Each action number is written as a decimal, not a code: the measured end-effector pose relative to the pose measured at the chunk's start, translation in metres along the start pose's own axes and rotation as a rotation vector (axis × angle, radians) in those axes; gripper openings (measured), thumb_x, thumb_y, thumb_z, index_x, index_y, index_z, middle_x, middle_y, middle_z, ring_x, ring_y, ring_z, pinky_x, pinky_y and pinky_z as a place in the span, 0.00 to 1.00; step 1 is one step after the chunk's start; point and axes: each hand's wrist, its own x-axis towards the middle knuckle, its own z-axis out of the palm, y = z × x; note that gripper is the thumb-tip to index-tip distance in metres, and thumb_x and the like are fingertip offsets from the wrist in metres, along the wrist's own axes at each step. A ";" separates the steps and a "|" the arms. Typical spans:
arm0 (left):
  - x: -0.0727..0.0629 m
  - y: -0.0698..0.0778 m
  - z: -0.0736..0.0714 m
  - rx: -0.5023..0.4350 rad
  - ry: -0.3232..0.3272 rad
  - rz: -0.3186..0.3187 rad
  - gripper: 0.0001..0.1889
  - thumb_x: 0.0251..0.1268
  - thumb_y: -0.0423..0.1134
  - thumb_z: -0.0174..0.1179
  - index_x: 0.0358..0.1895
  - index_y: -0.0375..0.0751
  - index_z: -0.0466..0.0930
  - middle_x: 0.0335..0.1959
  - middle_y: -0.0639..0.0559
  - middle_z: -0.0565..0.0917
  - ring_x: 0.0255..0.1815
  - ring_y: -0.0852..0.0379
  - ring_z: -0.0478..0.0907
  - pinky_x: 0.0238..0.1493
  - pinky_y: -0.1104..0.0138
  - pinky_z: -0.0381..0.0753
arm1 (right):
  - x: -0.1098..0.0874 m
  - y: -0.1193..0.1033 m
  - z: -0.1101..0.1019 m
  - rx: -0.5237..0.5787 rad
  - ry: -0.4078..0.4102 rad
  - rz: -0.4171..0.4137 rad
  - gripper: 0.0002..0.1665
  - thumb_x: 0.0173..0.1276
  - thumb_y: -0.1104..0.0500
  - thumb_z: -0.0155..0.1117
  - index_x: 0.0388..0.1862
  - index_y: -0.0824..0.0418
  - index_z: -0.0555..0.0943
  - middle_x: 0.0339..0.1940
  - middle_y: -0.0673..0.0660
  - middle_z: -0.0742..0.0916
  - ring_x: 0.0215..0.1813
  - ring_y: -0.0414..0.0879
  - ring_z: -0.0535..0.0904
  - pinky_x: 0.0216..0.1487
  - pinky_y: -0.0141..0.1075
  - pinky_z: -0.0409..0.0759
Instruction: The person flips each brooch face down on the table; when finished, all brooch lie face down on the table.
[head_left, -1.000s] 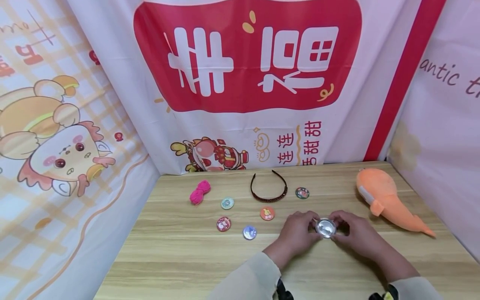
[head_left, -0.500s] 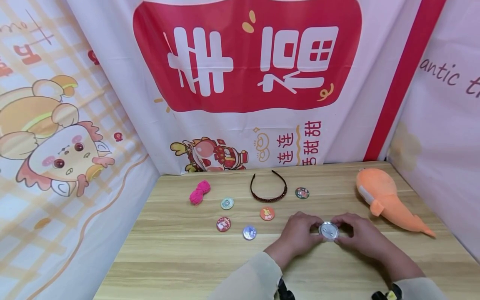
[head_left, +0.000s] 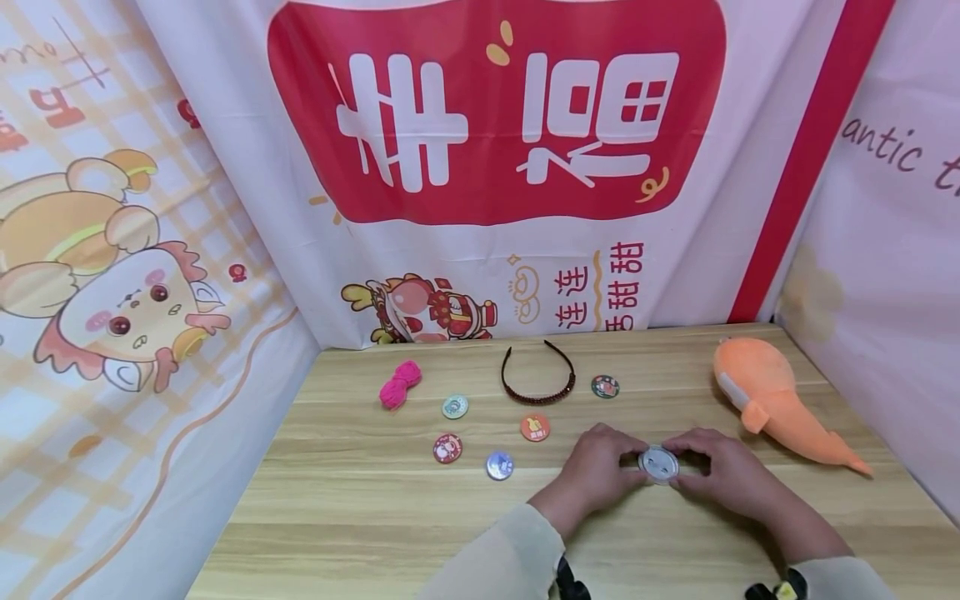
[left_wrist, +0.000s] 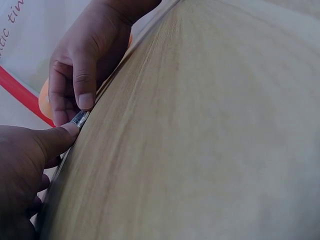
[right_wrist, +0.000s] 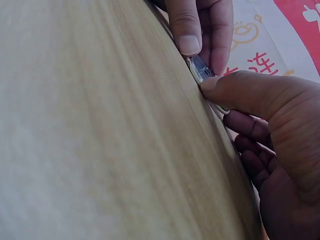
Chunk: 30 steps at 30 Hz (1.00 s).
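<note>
My left hand point(head_left: 598, 467) and right hand point(head_left: 723, 473) pinch opposite edges of a round, silver-coloured metal badge point(head_left: 659, 464) — pin side upward — between them at the pale, wood-grained table point(head_left: 360, 525). A round orange badge point(head_left: 535, 427) lies left of my grip; an orange plush toy point(head_left: 772, 400), right.

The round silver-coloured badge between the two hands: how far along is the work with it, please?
Looks done: the round silver-coloured badge is gripped, back upward. In hand: the left hand and right hand pinch its opposite edges. Left to do, probably: letting go, since both hands hold it; five round printed badges lie untouched on the wooden table.
</note>
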 end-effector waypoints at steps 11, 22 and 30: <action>0.001 0.003 0.002 0.061 0.021 0.105 0.19 0.68 0.58 0.76 0.60 0.63 0.92 0.52 0.73 0.91 0.52 0.73 0.79 0.59 0.81 0.74 | -0.005 0.004 0.001 -0.021 0.032 -0.045 0.26 0.63 0.42 0.86 0.59 0.39 0.89 0.53 0.38 0.88 0.57 0.39 0.83 0.59 0.40 0.84; 0.005 0.002 -0.002 -0.044 -0.021 0.014 0.21 0.73 0.58 0.71 0.64 0.60 0.90 0.56 0.69 0.90 0.57 0.70 0.79 0.63 0.75 0.78 | -0.004 0.003 0.001 -0.049 0.035 -0.051 0.26 0.62 0.46 0.86 0.59 0.41 0.89 0.53 0.38 0.87 0.58 0.41 0.84 0.60 0.44 0.85; 0.028 -0.008 -0.005 0.043 0.127 -0.137 0.25 0.74 0.53 0.70 0.68 0.51 0.82 0.52 0.59 0.88 0.61 0.58 0.79 0.69 0.64 0.79 | 0.000 -0.001 0.002 -0.042 0.023 -0.047 0.27 0.62 0.44 0.86 0.60 0.42 0.89 0.55 0.40 0.88 0.60 0.44 0.84 0.65 0.52 0.83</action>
